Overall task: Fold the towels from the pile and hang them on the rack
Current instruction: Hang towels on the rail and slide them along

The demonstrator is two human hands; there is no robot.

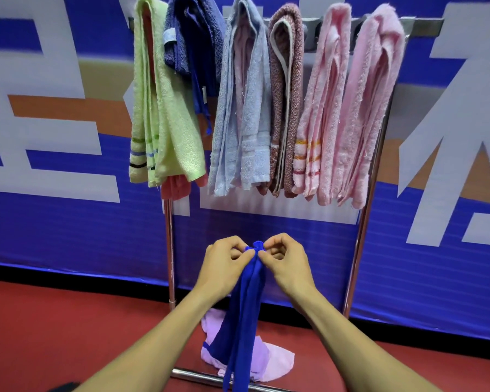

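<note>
Below the rack (357, 250), our hands (257, 260) both pinch the soft, limp blue towel (242, 321) at its top corners.

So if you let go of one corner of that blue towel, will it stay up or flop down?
Probably flop: the blue towel hangs limp from the left hand and right hand. It seems light, since fingertip pinches hold it.

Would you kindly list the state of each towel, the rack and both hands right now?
Blue towel: hanging bunched, pinched at its top by both hands.
Left hand: pinching blue towel.
Right hand: pinching blue towel.
Lilac towel: crumpled on the floor.
Rack: upright, hung with folded towels.
</note>
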